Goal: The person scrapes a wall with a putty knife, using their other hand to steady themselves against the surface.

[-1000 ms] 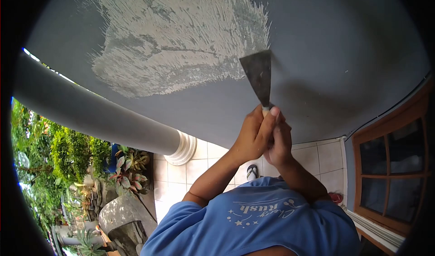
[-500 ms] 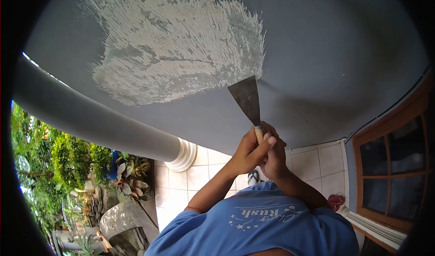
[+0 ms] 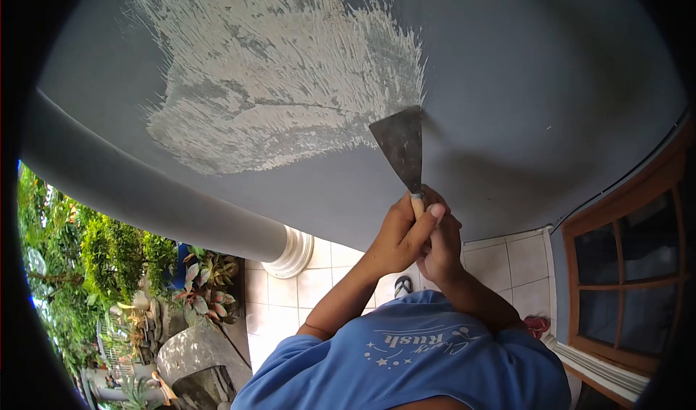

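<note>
A putty knife with a dark triangular blade (image 3: 403,149) and a pale wooden handle (image 3: 417,206) points up and away from me. My left hand (image 3: 397,237) is closed round the handle, its thumb lying across it. Pressed against it, my right hand (image 3: 444,247) is also closed on the handle, with some fingers hidden. The wide blade edge lies at the lower right border of a rough whitish patch (image 3: 283,76) on the smooth grey surface (image 3: 500,84). Streaks and a thin crack-like line mark the patch.
A grey round column (image 3: 159,185) with a white ringed base (image 3: 291,254) runs along the left. Plants (image 3: 109,250) and rocks lie beyond it. Below are floor tiles (image 3: 489,268), a dark sandal (image 3: 403,287) and a red item (image 3: 536,326). A wood-framed window (image 3: 627,283) is at right.
Both hands and the putty knife have shifted slightly up and to the right. The blade edge now overlaps the patch's lower right border more. More of the dark sandal shows.
</note>
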Available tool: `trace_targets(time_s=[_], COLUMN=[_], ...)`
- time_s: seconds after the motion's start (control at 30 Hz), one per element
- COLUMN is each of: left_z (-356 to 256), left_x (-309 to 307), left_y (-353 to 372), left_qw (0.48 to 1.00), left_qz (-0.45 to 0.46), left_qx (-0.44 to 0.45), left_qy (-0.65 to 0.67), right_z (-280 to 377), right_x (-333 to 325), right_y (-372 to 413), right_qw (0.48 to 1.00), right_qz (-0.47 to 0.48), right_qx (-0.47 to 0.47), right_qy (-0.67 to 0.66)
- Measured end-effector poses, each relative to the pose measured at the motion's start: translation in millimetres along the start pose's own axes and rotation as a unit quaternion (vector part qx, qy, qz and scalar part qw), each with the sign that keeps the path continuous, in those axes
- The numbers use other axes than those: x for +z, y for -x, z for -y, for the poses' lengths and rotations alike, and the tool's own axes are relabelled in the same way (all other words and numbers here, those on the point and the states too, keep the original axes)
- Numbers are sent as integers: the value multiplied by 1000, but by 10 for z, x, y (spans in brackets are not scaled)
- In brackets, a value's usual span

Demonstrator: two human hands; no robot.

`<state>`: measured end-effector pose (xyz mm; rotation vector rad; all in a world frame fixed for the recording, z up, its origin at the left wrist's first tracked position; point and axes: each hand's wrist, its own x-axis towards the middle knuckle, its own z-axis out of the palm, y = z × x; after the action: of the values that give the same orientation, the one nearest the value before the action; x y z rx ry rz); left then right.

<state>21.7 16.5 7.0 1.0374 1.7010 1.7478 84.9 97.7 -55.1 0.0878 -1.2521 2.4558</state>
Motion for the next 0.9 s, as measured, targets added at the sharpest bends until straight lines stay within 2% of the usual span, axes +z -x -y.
trace_targets(time_s=[0.1,0.23,0.43,0.47,0.6,0.73,0.83,0.9], left_z=[-197,14,-243,-277,91,-120,-278,-129], left_x=[21,58,-11,-21,20,74,30,80], left_y=[-81,25,-198,-147,43,-120,-215,-79], left_qw=[1000,999,997,998,997,999,994,997], left_qz=[25,-10,11,31,-9,-1,26,4], left_qx=[16,20,45,-2,36,22,53,46], left_qy=[-2,-27,-63,-46,-65,-44,-94,-62], right_z=[165,84,278,257,90,358,416,328], right_x=[90,126,140,132,32,96,117,87], right_y=[-67,18,-168,-122,-22,-89,-120,-56], right_qw=[1000,998,999,999,998,999,998,997], right_qz=[-6,-52,-16,-20,-32,-2,3,1], right_qx=[1,10,-9,-7,12,5,8,23], right_qy=[-30,-25,-36,-27,58,-34,-58,-74])
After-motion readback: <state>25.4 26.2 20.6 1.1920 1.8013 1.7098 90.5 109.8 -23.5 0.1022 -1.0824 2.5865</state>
